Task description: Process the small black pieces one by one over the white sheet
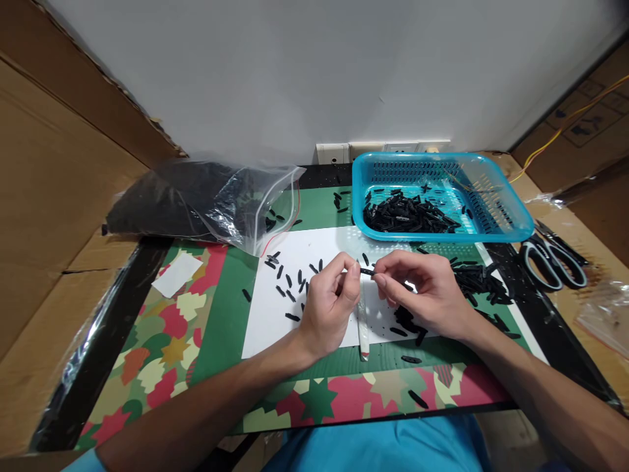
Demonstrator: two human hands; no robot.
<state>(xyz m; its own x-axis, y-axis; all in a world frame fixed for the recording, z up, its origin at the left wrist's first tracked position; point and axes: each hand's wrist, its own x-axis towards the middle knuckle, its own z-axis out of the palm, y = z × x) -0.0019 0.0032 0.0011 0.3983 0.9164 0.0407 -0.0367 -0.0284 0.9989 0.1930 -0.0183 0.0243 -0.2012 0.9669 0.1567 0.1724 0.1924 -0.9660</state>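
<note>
1. While both hands were held over it, a table [216, 314] covered by a green mat with a camouflage-patterned border was seen filling most of the head view, with cardboard walls flanking it on either side.
2. A clear plastic bag [206, 200] packed with black material was laid at the table's far left corner.
3. A blue basket [491, 196] was set at the far right, and a heap of small black pieces was held inside it.
4. A white sheet [314, 255] was spread in the middle of the mat, with loose black pieces [287, 285] scattered across it.
5. Scissors [553, 262] were placed to the right of the mat, just beside a further pile of black pieces.
6. The left hand [329, 308] and the right hand [427, 295] were brought close together above the white sheet.
7. A small black piece [366, 271] was pinched between them, each hand's fingertips being closed on one end, with a pale tool seen hanging beneath.
</note>
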